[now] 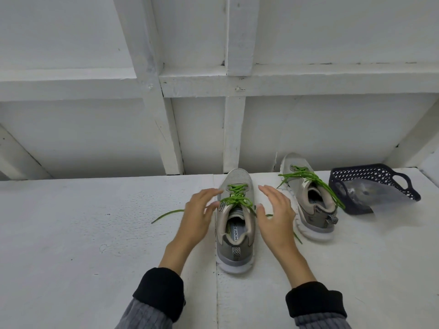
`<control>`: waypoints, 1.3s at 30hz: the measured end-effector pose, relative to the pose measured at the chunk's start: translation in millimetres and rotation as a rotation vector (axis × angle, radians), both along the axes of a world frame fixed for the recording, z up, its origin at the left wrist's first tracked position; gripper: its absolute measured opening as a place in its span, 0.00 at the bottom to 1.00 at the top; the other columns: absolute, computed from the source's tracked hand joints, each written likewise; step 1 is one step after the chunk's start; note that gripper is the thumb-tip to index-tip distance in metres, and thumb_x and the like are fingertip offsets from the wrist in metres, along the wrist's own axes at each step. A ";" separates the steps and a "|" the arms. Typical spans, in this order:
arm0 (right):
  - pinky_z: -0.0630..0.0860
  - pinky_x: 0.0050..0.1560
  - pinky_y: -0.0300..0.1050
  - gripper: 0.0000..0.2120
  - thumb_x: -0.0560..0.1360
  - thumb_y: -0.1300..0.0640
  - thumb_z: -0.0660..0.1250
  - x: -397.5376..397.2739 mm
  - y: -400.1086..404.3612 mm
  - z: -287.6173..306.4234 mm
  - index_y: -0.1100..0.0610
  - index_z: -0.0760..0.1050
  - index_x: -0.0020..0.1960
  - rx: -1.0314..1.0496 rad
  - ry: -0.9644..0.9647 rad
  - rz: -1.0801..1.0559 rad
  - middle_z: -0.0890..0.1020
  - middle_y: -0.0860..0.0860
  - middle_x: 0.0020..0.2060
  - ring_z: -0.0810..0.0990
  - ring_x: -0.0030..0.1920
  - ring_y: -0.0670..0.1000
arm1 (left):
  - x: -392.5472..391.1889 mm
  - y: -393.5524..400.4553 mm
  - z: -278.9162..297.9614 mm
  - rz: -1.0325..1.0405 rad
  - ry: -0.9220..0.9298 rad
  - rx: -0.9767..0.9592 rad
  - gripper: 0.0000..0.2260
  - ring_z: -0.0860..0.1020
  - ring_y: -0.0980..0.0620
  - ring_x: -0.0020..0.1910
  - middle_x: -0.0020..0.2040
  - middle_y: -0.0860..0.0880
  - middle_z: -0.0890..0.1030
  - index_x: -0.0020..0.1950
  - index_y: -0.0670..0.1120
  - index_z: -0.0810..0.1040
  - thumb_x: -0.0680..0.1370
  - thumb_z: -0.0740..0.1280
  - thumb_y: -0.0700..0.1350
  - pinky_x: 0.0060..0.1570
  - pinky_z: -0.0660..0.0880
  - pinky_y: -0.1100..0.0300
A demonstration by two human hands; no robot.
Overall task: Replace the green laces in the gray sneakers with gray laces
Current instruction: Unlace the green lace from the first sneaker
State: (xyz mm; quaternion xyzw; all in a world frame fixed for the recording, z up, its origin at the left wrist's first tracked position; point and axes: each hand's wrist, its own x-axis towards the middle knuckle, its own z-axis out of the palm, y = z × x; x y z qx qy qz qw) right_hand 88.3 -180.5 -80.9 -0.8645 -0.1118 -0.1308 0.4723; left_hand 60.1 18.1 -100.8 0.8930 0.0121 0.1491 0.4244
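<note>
- Black cuffs (159,293) over ribbed gray sleeves are seen nearest the camera, at 6 o'clock.
- Left hand (198,216) and right hand (276,214) are held apart on either side of the near sneaker (235,224), fingers spread and relaxed; nothing is gripped, though the left fingertips appear to brush the green lace (235,198).
- Loose lace ends are trailed toward 9 o'clock and beneath the right hand.
- A second sneaker (308,200), laced green too, is set at 2 o'clock, just beside a dark basket (380,176).
- Risk, as judged: if one lace end is pulled with the shoe unsteadied, the sneaker may be dragged or the crossings jammed in the eyelets.
- Gray laces cannot be made out; the basket's contents are blurred behind clear wrapping. The knot's state is unclear.
</note>
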 end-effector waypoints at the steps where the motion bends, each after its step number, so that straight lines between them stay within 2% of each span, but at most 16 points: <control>1: 0.64 0.67 0.55 0.16 0.75 0.56 0.62 1.3 2.0 -2.0 0.51 0.77 0.62 -0.037 0.003 0.027 0.78 0.46 0.61 0.71 0.64 0.49 | 3.9 -5.9 1.2 -0.038 0.007 0.007 0.12 0.73 0.57 0.61 0.61 0.60 0.78 0.64 0.56 0.78 0.82 0.63 0.47 0.62 0.67 0.60; 5: 0.71 0.54 0.54 0.07 0.79 0.58 0.64 5.0 -0.7 -10.6 0.48 0.77 0.45 -0.090 0.034 0.078 0.78 0.37 0.43 0.75 0.49 0.48 | 9.7 -13.5 4.9 0.026 -0.001 -0.140 0.06 0.79 0.57 0.51 0.48 0.57 0.84 0.51 0.52 0.84 0.80 0.68 0.44 0.54 0.73 0.63; 9: 0.72 0.49 0.38 0.06 0.78 0.59 0.65 3.0 -4.1 -9.5 0.49 0.77 0.48 0.058 0.116 0.201 0.80 0.43 0.44 0.77 0.48 0.46 | 3.2 -8.0 15.4 0.103 0.082 -0.489 0.07 0.83 0.56 0.42 0.38 0.52 0.85 0.46 0.43 0.84 0.80 0.67 0.41 0.45 0.74 0.67; 13: 0.70 0.48 0.31 0.07 0.79 0.61 0.63 1.5 -1.0 -10.4 0.51 0.74 0.44 0.112 0.225 0.162 0.80 0.46 0.45 0.76 0.48 0.47 | 0.6 -8.3 19.0 0.202 0.084 -1.142 0.11 0.85 0.50 0.50 0.49 0.48 0.86 0.46 0.41 0.75 0.84 0.58 0.44 0.45 0.77 0.61; 15: 0.71 0.52 0.34 0.09 0.82 0.60 0.58 1.7 4.0 -6.3 0.54 0.73 0.45 0.418 0.405 0.119 0.81 0.49 0.51 0.78 0.51 0.48 | 2.3 -8.8 18.5 0.197 0.026 -1.513 0.13 0.85 0.49 0.48 0.47 0.44 0.86 0.45 0.41 0.72 0.85 0.56 0.44 0.50 0.81 0.55; 18: 0.75 0.57 0.45 0.12 0.84 0.60 0.50 5.8 3.5 7.1 0.60 0.69 0.47 1.052 0.580 0.100 0.83 0.56 0.47 0.82 0.49 0.53 | 5.1 -6.7 15.2 0.240 -0.024 -1.696 0.12 0.77 0.55 0.30 0.33 0.49 0.74 0.43 0.44 0.70 0.85 0.55 0.44 0.41 0.82 0.58; 20: 0.77 0.51 0.47 0.10 0.84 0.60 0.50 10.5 -4.1 13.0 0.60 0.67 0.48 1.231 0.566 -0.006 0.80 0.54 0.34 0.81 0.36 0.51 | 5.2 -1.8 13.0 0.341 -0.018 -1.633 0.11 0.66 0.57 0.26 0.33 0.51 0.65 0.44 0.45 0.68 0.85 0.55 0.44 0.31 0.75 0.64; 21: 0.76 0.46 0.45 0.09 0.84 0.60 0.52 12.9 -8.3 13.8 0.59 0.67 0.47 1.180 0.541 -0.076 0.75 0.52 0.31 0.75 0.30 0.48 | 4.5 0.9 12.3 0.388 0.007 -1.539 0.10 0.64 0.57 0.26 0.34 0.51 0.64 0.45 0.45 0.68 0.85 0.55 0.44 0.27 0.70 0.65; 23: 0.69 0.35 0.41 0.07 0.83 0.58 0.55 15.9 -16.1 11.2 0.58 0.69 0.48 0.848 0.474 -0.179 0.69 0.50 0.31 0.66 0.28 0.47 | 2.3 4.2 10.8 0.420 0.082 -1.240 0.08 0.64 0.56 0.29 0.36 0.50 0.65 0.49 0.45 0.71 0.85 0.56 0.44 0.28 0.68 0.65; 25: 0.66 0.33 0.42 0.05 0.81 0.58 0.59 17.3 -22.2 2.4 0.58 0.72 0.49 0.442 0.395 -0.208 0.72 0.51 0.34 0.68 0.32 0.49 | 0.4 3.2 8.1 0.382 0.124 -0.846 0.05 0.72 0.54 0.39 0.44 0.48 0.73 0.54 0.48 0.74 0.84 0.59 0.44 0.39 0.74 0.62; 27: 0.71 0.43 0.44 0.06 0.80 0.61 0.61 14.9 -24.3 -8.0 0.59 0.75 0.54 0.109 0.300 -0.215 0.78 0.54 0.45 0.76 0.44 0.52 | -2.8 -0.7 5.4 0.325 0.072 -0.439 0.06 0.72 0.54 0.55 0.57 0.50 0.73 0.58 0.52 0.76 0.82 0.63 0.44 0.55 0.68 0.64; 29: 0.68 0.60 0.45 0.11 0.79 0.62 0.62 9.6 -19.0 -11.3 0.58 0.76 0.60 -0.080 0.138 -0.171 0.77 0.53 0.57 0.73 0.60 0.54 | -5.7 -5.0 7.2 0.272 -0.047 -0.187 0.06 0.67 0.56 0.60 0.59 0.54 0.73 0.56 0.54 0.79 0.81 0.66 0.46 0.59 0.60 0.70; 30: 0.64 0.64 0.43 0.12 0.78 0.61 0.63 7.9 -14.7 -9.1 0.57 0.77 0.61 -0.111 0.057 -0.120 0.76 0.52 0.59 0.70 0.63 0.53 | -6.1 -7.5 9.8 0.236 -0.084 -0.115 0.04 0.66 0.57 0.59 0.57 0.56 0.74 0.53 0.55 0.80 0.80 0.67 0.48 0.59 0.59 0.70; 32: 0.62 0.61 0.35 0.10 0.78 0.59 0.65 6.0 -3.9 0.9 0.55 0.80 0.58 -0.092 0.001 0.031 0.77 0.49 0.56 0.70 0.60 0.48 | -6.1 -11.7 14.0 0.142 -0.083 -0.020 0.03 0.69 0.59 0.55 0.51 0.61 0.78 0.49 0.58 0.82 0.78 0.69 0.53 0.58 0.62 0.62; 35: 0.69 0.57 0.38 0.09 0.77 0.57 0.68 7.0 7.1 4.6 0.54 0.81 0.57 -0.097 0.060 0.219 0.79 0.47 0.52 0.74 0.55 0.46 | -5.4 -15.8 14.9 0.027 -0.041 -0.042 0.05 0.73 0.62 0.53 0.47 0.62 0.81 0.50 0.59 0.83 0.76 0.71 0.55 0.58 0.70 0.52; 39: 0.72 0.49 0.30 0.05 0.75 0.62 0.70 7.8 10.3 3.6 0.53 0.81 0.48 -0.019 0.043 0.234 0.79 0.45 0.44 0.77 0.46 0.39 | -2.3 -17.9 14.7 -0.015 -0.055 -0.070 0.06 0.76 0.60 0.53 0.48 0.60 0.81 0.52 0.57 0.84 0.75 0.73 0.52 0.56 0.74 0.54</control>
